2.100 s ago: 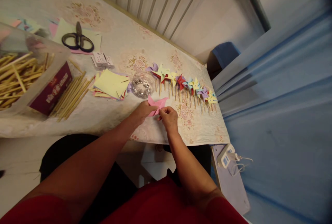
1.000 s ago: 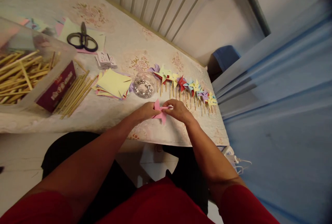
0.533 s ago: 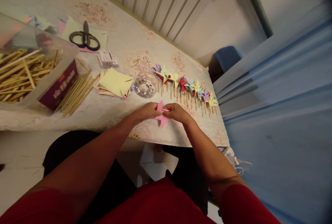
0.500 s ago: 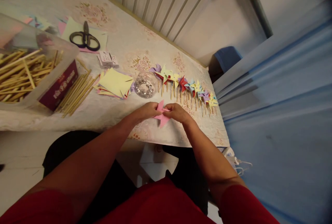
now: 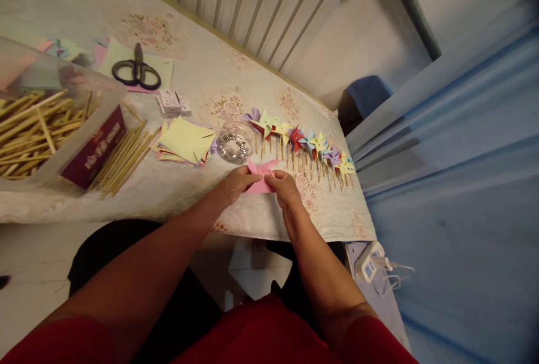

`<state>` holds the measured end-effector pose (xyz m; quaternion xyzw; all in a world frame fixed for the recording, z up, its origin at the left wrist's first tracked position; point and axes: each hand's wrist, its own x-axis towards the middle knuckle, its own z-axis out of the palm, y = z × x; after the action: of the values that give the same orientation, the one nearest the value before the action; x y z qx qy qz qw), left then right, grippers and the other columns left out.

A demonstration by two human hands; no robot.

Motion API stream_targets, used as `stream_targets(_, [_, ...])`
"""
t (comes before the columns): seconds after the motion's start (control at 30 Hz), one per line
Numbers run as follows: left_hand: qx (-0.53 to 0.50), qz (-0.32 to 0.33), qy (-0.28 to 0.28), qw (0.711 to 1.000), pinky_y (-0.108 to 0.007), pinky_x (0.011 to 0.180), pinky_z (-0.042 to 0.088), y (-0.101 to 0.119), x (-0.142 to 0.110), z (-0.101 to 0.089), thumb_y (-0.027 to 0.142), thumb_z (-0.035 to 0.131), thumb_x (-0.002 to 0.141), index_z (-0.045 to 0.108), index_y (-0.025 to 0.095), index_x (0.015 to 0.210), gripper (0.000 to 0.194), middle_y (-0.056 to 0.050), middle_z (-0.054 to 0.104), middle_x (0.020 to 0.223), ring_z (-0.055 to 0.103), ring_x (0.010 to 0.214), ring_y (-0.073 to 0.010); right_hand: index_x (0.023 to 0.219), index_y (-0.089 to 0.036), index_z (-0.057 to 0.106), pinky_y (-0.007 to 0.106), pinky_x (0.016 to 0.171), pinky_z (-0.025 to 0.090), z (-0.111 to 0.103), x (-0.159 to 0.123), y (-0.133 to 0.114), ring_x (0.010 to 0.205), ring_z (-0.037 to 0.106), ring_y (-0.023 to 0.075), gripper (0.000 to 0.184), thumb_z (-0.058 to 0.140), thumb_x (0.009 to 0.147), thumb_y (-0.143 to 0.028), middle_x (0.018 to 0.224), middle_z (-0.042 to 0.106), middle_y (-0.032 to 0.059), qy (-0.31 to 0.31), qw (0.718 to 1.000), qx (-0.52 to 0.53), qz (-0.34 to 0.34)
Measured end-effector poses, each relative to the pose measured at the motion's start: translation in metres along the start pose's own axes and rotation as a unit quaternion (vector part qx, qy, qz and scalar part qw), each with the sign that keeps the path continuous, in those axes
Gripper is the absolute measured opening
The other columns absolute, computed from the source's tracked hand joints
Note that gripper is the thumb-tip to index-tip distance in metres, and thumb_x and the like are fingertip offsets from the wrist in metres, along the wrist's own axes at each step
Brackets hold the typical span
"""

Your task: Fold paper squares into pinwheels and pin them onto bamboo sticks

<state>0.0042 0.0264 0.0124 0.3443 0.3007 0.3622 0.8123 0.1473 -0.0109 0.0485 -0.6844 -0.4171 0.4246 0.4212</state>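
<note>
A pink paper pinwheel [image 5: 260, 176] is pinched between both hands just above the table's near edge. My left hand [image 5: 234, 182] grips its left side with closed fingers. My right hand [image 5: 285, 186] pinches its right side, fingers folded over a flap. Right behind them stands a clear round dish of silver pins [image 5: 233, 142]. A row of finished paper pinwheels on sticks [image 5: 304, 142] lies to the right of the dish.
A stack of coloured paper squares [image 5: 184, 140], loose wooden sticks [image 5: 123, 154] and a clear plastic box of sticks [image 5: 40, 122] lie to the left. Black scissors [image 5: 136, 69] and a small white pack [image 5: 172, 103] sit farther back. A white power strip [image 5: 370, 261] rests at lower right.
The pink pinwheel has been turned between my hands. My right hand drew back from above it to its near right side. The view shifted slightly.
</note>
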Motion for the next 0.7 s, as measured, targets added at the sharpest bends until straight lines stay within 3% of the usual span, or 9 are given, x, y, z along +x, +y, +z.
stream_targets(0.23, [0.021, 0.015, 0.038, 0.999, -0.028, 0.064, 0.045, -0.0019, 0.0, -0.0002, 0.027, 0.075, 0.059, 0.069, 0.011, 0.082, 0.028, -0.002, 0.07, 0.072, 0.061, 0.063, -0.0156, 0.064, -0.019, 0.058, 0.022, 0.052, 0.028, 0.0064, -0.0025, 0.0062, 0.05, 0.039, 0.0084, 0.027, 0.069, 0.059, -0.042, 0.053, 0.049, -0.0075, 0.002, 1.0, 0.022, 0.016])
stream_targets(0.5, [0.028, 0.022, 0.024, 0.999, -0.026, 0.062, 0.043, 0.0009, -0.0006, -0.0007, 0.026, 0.073, 0.06, 0.068, 0.013, 0.078, 0.024, -0.002, 0.069, 0.071, 0.059, 0.063, -0.0147, 0.069, -0.019, 0.061, 0.024, 0.054, 0.035, 0.0036, -0.0057, 0.0053, 0.052, 0.045, 0.01, 0.03, 0.071, 0.06, -0.045, 0.058, 0.056, -0.0056, -0.016, 0.999, 0.046, 0.02])
stream_targets(0.7, [0.017, 0.02, 0.011, 1.0, -0.025, 0.061, 0.043, 0.0025, -0.0004, -0.002, 0.022, 0.072, 0.062, 0.068, 0.012, 0.077, 0.019, -0.003, 0.069, 0.07, 0.059, 0.062, -0.0142, 0.088, -0.02, 0.065, 0.024, 0.057, 0.042, -0.0024, -0.0089, 0.0058, 0.057, 0.051, 0.0108, 0.033, 0.073, 0.062, -0.038, 0.07, 0.063, -0.0031, 0.019, 0.996, 0.072, -0.047])
